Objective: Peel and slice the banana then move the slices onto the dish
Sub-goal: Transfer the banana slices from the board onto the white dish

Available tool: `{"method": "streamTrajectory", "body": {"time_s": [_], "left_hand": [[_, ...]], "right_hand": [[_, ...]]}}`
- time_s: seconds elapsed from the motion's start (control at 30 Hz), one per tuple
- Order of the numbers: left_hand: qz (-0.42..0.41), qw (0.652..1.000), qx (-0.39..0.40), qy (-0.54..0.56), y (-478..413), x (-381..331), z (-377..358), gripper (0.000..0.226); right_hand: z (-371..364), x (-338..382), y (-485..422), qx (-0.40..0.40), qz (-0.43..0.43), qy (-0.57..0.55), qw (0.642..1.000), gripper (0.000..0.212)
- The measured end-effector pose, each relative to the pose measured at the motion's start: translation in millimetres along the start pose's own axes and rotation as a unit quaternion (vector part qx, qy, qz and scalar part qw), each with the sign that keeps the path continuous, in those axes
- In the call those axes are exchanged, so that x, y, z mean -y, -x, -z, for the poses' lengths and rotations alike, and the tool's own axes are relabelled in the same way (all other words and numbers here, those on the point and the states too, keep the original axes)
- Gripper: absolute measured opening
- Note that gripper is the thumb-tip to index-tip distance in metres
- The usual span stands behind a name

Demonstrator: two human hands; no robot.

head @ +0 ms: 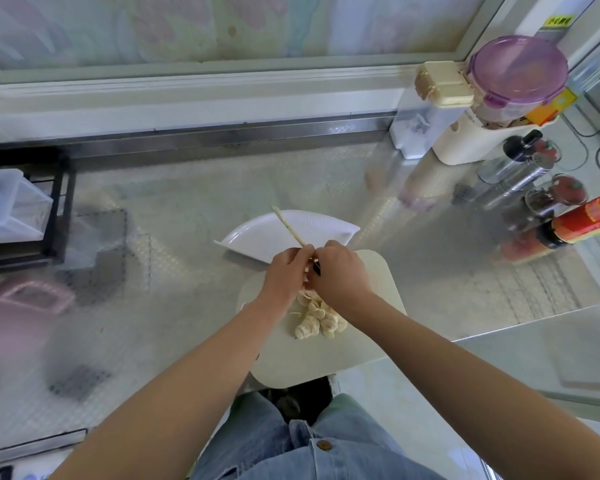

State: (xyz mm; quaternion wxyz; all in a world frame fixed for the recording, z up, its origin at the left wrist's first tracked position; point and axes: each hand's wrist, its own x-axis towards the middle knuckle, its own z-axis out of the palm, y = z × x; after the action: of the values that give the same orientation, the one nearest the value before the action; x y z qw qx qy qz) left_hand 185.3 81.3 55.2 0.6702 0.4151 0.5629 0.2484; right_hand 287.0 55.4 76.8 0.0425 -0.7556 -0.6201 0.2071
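While slices (317,318) lie heaped on the board (378,271) at the worktop's (187,202) near edge, left hand (284,277) and right hand (342,277) curl round a knife (290,226), blade over the dish (257,237); cutting looks done, and moving slices across comes next.

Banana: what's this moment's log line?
slices piled on board | dish bare | knife blade over dish | left hand and right hand meet at its handle | transfer not begun

Light-blue denim (264,441) — probably jeans — brass button (323,445).

Embossed steel counter (222,174); frosted window (187,26) behind; condiment bottles (515,169) right.
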Motion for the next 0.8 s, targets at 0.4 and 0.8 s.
{"method": "streamTrajectory", "body": {"time_s": [0.4,0.8], "left_hand": [[0.081,0.996,-0.026,0.016,-5,-4,31,0.024],[0.046,0.997,-0.045,0.038,-1,-6,38,0.027]], "right_hand": [[2,-18,-6,0.065,0.06,-0.244,0.966,0.038],[-43,-20,-28,0.13,0.101,-0.095,0.982,0.049]]}}
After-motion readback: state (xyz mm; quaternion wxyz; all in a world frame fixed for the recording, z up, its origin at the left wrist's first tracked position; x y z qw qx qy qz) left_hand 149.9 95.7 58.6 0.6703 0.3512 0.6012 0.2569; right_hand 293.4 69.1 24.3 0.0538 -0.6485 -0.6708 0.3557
